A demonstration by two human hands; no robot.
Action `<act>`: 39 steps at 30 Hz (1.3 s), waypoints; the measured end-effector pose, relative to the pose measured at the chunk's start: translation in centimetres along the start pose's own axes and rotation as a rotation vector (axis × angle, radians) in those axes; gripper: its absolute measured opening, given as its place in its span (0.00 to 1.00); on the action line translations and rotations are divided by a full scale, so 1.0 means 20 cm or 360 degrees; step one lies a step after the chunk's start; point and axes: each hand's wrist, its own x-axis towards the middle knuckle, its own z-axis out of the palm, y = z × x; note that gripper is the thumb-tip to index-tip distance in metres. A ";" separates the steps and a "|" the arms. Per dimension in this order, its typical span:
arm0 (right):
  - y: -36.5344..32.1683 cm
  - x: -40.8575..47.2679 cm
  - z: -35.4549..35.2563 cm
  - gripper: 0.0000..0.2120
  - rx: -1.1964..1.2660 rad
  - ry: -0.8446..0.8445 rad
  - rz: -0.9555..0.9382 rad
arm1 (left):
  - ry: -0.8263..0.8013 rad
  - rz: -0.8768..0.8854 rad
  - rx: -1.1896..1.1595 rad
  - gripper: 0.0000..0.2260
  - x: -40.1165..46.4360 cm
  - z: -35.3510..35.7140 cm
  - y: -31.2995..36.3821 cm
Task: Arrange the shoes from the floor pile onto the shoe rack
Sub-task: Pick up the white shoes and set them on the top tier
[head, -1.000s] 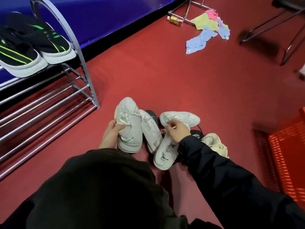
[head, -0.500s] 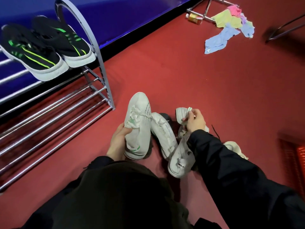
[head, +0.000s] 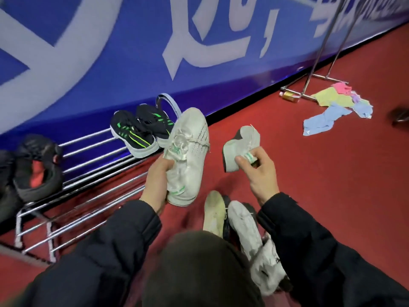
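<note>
My left hand (head: 157, 178) grips a white sneaker with green accents (head: 188, 151) by its side, held up toe-forward above the floor. My right hand (head: 259, 171) holds its mate, a second white sneaker (head: 238, 149), by the tongue, sole turned partly toward me. Both are raised in front of the chrome shoe rack (head: 88, 151). On the rack's top tier sit a black pair with green stripes (head: 141, 129) and, further left, dark shoes with red lining (head: 35, 169). More white shoes (head: 239, 222) lie in the floor pile between my arms.
A blue banner wall (head: 132, 52) runs behind the rack. Coloured socks (head: 332, 109) lie on the red floor at the right beside a chrome stand's base (head: 309, 85). My dark knee (head: 199, 273) fills the bottom centre.
Both hands have lifted their white sneakers off the floor pile and up toward the rack. My view has swung up and left, showing more of the rack and wall.
</note>
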 end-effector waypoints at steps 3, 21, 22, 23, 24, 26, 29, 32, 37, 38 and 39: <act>-0.15 0.02 0.12 0.12 -0.0202 -0.0249 -0.0230 | 0.0175 0.0284 -0.0029 0.14 -0.04 -0.08 0.15; -0.40 0.16 1.52 0.13 -0.0445 -0.1315 -0.0941 | 0.1254 0.0693 -0.0163 0.09 -0.19 -1.00 0.52; -0.38 0.16 1.60 0.12 -0.0463 -0.1358 -0.0953 | 0.1275 0.0690 -0.0138 0.10 -0.19 -1.04 0.52; -0.36 0.16 1.67 0.12 -0.0488 -0.1404 -0.0965 | 0.1284 0.0691 -0.0119 0.10 -0.18 -1.07 0.52; -0.35 0.17 1.73 0.11 -0.0516 -0.1446 -0.0988 | 0.1276 0.0685 -0.0102 0.09 -0.17 -1.10 0.51; -0.33 0.17 1.82 0.11 -0.0546 -0.1511 -0.1046 | 0.1248 0.0659 -0.0069 0.08 -0.14 -1.14 0.49; -0.29 0.20 1.88 0.09 -0.0498 -0.1547 -0.1037 | 0.1212 0.0616 -0.0053 0.09 -0.10 -1.15 0.47; -0.27 0.22 1.87 0.08 -0.0479 -0.1602 -0.1050 | 0.1219 0.0599 -0.0041 0.09 -0.05 -1.13 0.46; -0.28 0.18 1.86 0.17 -0.0470 -0.1668 -0.0697 | 0.1130 0.0606 -0.0092 0.10 0.02 -1.07 0.44; -0.30 0.17 1.84 0.18 -0.0399 -0.1586 -0.0520 | 0.1126 0.0601 -0.0122 0.10 0.03 -1.06 0.44; -0.31 0.16 1.82 0.17 -0.0296 -0.1438 -0.0371 | 0.1122 0.0595 -0.0142 0.10 0.04 -1.05 0.44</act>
